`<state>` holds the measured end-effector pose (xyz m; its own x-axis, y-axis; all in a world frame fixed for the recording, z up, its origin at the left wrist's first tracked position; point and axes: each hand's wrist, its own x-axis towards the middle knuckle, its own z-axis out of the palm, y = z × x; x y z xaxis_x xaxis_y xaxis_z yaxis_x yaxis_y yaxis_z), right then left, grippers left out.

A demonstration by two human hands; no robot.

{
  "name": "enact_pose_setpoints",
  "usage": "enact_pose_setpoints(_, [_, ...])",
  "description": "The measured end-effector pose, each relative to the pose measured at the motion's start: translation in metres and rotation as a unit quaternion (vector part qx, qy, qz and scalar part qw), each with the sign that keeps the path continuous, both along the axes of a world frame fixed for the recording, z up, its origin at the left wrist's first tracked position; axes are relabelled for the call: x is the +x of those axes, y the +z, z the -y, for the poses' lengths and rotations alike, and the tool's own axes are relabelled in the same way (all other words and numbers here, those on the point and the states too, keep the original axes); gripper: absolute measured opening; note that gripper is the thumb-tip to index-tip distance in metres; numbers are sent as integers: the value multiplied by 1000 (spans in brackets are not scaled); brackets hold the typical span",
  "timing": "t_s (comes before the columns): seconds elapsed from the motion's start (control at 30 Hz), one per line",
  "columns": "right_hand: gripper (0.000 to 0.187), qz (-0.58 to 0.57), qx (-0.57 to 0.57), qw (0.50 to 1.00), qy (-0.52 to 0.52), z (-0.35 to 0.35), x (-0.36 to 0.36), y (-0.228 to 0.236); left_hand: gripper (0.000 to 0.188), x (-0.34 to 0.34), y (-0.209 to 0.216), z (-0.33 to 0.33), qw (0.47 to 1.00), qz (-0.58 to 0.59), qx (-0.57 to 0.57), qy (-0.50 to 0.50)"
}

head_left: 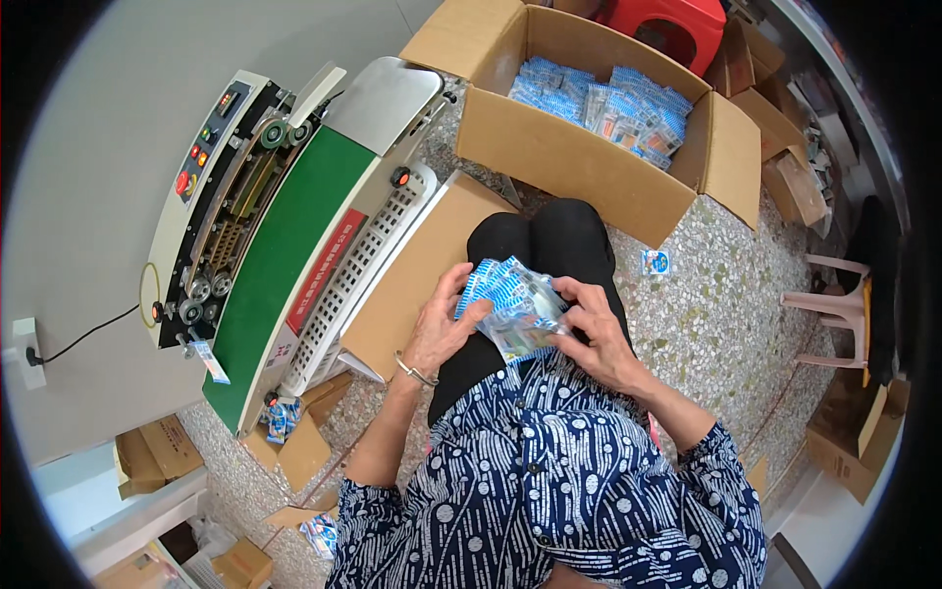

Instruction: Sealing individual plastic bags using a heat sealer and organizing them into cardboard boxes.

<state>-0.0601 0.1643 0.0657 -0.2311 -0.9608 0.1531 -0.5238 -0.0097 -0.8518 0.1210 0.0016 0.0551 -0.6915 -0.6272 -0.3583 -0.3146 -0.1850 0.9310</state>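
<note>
Over my lap, a small stack of clear plastic packets point(518, 312) with blue-and-white striped tops is held between both hands. My left hand point(446, 316) grips the stack's left edge, thumb across the front, a bangle on the wrist. My right hand point(592, 332) pinches the right side with curled fingers. The packets fan slightly at their striped ends; their contents are hard to make out. In front of me stands a large open cardboard box point(574, 162) with many similar packets point(628, 108) inside.
To the left stands a sealing machine with a green conveyor belt point(294, 245) and a control panel point(204, 147); a packet point(210, 362) sits at its near end. One packet point(655, 262) lies on the speckled floor. A pink stool point(834, 309) is at the right, a red stool point(677, 25) behind the box.
</note>
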Motion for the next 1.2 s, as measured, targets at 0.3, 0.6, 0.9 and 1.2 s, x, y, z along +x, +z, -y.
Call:
enact_pose_setpoints(0.3, [9,236,54,970,18,26,-25,34,55,-12,56,9,966,-78,-238,-59])
enact_pose_setpoints(0.6, [14,392,108,906,118,97,-16,48,13,-39,84,16,976,-151,-60,145])
enact_pose_setpoints(0.9, [21,360,76,930,17,98,-42,57,35,-26,68,14,946,-111,-280,120])
enact_pose_setpoints(1.2, [21,359,78,929,-52,65,-67,35,27,1,23,-34,858,41,-509,-53])
